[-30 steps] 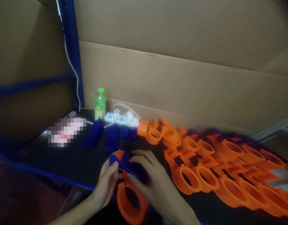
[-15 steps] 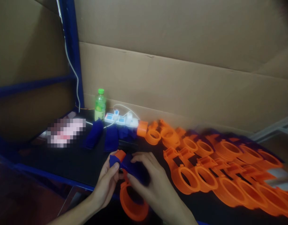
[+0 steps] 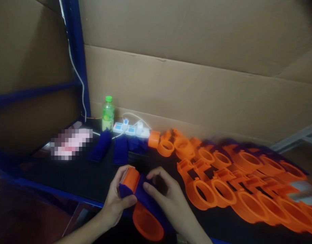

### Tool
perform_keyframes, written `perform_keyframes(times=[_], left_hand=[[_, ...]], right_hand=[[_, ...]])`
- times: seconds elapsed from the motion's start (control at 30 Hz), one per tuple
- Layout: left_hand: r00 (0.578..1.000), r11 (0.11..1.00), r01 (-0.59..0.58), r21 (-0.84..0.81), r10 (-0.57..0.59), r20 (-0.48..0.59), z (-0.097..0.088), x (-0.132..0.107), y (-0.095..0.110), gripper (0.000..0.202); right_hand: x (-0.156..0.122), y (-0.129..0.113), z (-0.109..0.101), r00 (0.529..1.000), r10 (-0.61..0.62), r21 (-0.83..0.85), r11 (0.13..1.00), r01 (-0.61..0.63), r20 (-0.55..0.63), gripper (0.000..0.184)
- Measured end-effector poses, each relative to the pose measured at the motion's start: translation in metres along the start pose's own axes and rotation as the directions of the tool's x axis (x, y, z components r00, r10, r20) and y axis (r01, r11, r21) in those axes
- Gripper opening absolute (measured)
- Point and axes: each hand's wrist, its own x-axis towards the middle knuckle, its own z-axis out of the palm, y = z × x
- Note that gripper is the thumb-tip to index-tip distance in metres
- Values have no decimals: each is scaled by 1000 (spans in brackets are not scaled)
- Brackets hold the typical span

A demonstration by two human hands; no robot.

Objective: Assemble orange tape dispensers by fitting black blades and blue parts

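Observation:
My left hand (image 3: pixel 117 200) is closed round the narrow end of an orange tape dispenser (image 3: pixel 148 220), thumb pressed on its front. A dark blue plastic piece (image 3: pixel 148 200) runs along the dispenser's side, and a blue part also shows under my left thumb. At that blue piece, my right hand (image 3: pixel 168 196) has its thumb and curled index finger on the upper edge. The dispenser's round ring hangs down toward me, partly covered by the blue piece.
Rows of orange tape dispensers (image 3: pixel 222 193) fill the right side of the black table (image 3: pixel 77 176). Stacks of blue pieces (image 3: pixel 120 149) lie behind my hands. A green-capped bottle (image 3: pixel 108 113) and a white power strip (image 3: pixel 130 129) stand near the cardboard wall (image 3: pixel 196 95).
The dispenser has turned in my left hand, showing more of its orange end. The blue piece now lies along the ring's side, and my right fingers have moved up to its edge.

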Motion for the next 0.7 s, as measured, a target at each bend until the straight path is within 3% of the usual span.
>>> perform_keyframes(times=[0.2,0.53,0.7], left_hand=[[998,990,-54,129,49,39,-10,0,-7,79],[986,970,-103,219,71,148,-15,0,-9,84],[986,967,-96,236,61,153,-10,-1,-4,80]], right_hand=[[3,6,-4,990,100,232,965,-121,101,32],[1,7,-9,977,143,328,926,-189,160,30],[3,5,-10,972,165,344,914,-214,166,31]])
